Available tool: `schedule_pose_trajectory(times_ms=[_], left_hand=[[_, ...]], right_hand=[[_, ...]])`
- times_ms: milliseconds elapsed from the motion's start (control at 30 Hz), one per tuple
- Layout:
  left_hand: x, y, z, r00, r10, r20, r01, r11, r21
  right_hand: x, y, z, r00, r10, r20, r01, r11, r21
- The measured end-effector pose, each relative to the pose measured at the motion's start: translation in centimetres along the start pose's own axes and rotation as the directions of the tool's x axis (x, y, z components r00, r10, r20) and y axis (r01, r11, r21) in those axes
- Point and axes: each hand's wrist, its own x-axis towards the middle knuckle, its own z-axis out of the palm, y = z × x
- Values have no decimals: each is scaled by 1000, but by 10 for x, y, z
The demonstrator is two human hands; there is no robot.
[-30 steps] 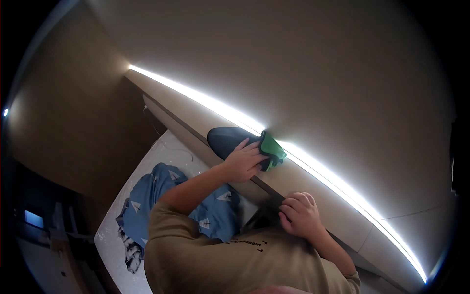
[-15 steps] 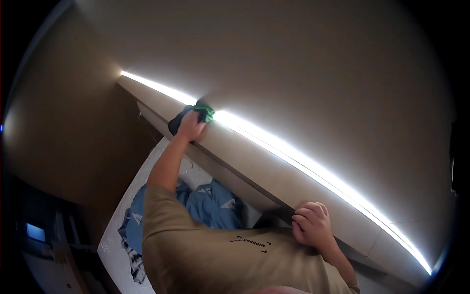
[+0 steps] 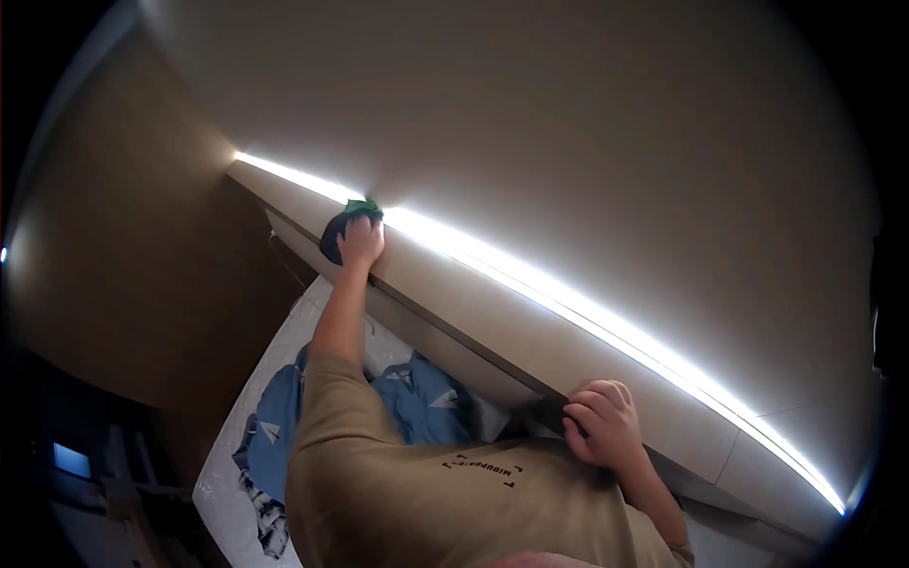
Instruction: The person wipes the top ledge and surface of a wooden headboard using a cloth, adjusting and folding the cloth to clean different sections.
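My left hand (image 3: 361, 241) is closed on a dark cloth (image 3: 333, 237) with a green part (image 3: 364, 206). The cloth is pressed against a long pale ledge (image 3: 454, 284), and its green part covers a short stretch of the glowing light strip (image 3: 530, 282). Lower right, my right hand (image 3: 603, 422) is at the ledge's near edge with its fingers curled. What lies inside those fingers is hidden.
Below the ledge, blue bedding (image 3: 417, 390) with white triangle shapes lies on a pale, shiny mattress (image 3: 220, 492). A brown panel (image 3: 161, 265) stands at the left. A small lit screen (image 3: 71, 460) shows in the dark lower left.
My left hand and the cloth have moved a little to the left along the light strip. My right hand has stayed at the ledge edge. The view has shifted slightly.
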Motion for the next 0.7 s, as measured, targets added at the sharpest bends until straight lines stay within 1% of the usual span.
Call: schedule_pose_trajectory(times_ms=[33,100,167,200,233,300,367,467,567,667,700], left_hand=[[-9,7,2,1000,29,-5,-29,999,-18],[-36,26,2,996,78,49,-78,997,10],[-77,54,2,980,200,10,-200,980,7],[-113,70,13,931,354,-84,-348,934,82],[-144,85,26,847,504,-167,-481,862,163],[-197,125,20,739,607,-291,-612,786,86],[-246,160,-6,675,713,-189,-736,670,-101],[-284,195,-33,571,811,-132,-815,539,-214],[-280,195,-38,593,798,-107,-793,555,-249],[-254,176,-18,589,800,-111,-802,563,-200],[-243,167,-18,618,785,-49,-776,598,-203]], right_hand=[[0,0,0,1000,-12,-1,12,1000,14],[3,-1,-2,999,-37,0,37,999,40],[4,0,-2,997,-73,4,73,994,82],[-1,1,-4,996,-86,6,84,990,111],[-1,2,-5,995,-100,11,97,987,126],[-2,4,-5,991,-130,22,125,980,157],[-5,5,-4,989,-143,25,137,975,177],[-7,7,-6,983,-176,43,163,965,204],[-9,10,-7,977,-207,50,191,956,221],[-7,9,-5,979,-195,63,179,963,202],[-8,9,-5,979,-188,74,171,966,192]])
